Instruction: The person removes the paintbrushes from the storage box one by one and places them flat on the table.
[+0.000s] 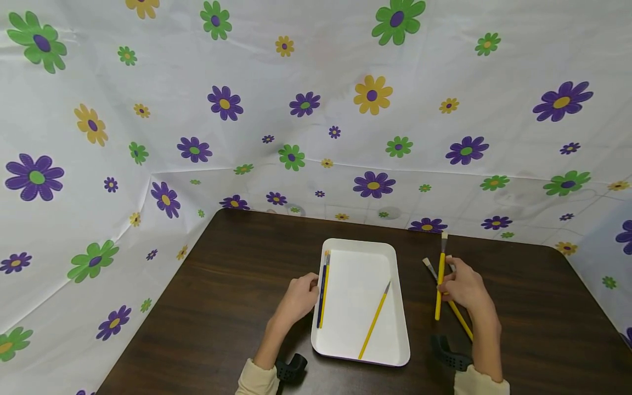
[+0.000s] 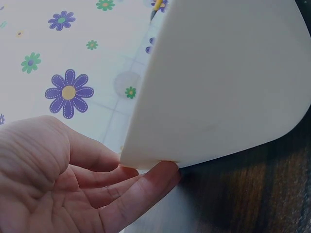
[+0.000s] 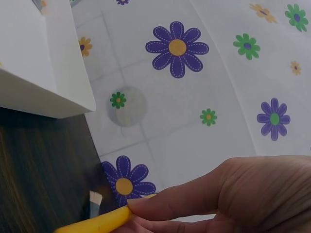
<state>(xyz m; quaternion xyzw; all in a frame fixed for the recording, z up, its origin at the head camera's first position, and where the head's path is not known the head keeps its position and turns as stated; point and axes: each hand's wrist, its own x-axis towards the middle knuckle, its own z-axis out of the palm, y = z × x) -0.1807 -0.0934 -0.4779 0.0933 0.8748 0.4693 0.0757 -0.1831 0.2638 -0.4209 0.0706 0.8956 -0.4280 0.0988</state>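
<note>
My left hand (image 1: 298, 299) grips the left wall of a white rectangular tray (image 1: 362, 260); the left wrist view shows its thumb and fingertips pinching the tray's edge. In the tray, a dark blue paintbrush (image 1: 322, 296) and a yellow paintbrush (image 1: 325, 299) lie side by side along the left wall. Another yellow paintbrush (image 1: 375, 325) slants across the right half. To the right of the tray, my right hand (image 1: 464, 285) pinches a flat yellow paintbrush (image 1: 441, 274) by its handle, bristles pointing away. Beneath this hand, a further yellow-handled paintbrush (image 1: 460, 318) lies aslant, partly hidden.
The dark wooden table (image 1: 237, 263) extends on both sides of the tray. A white flowered sheet (image 1: 266, 181) hangs along the table's back and left sides. Black wrist mounts (image 1: 292, 368) sit on both forearms, below light sleeves.
</note>
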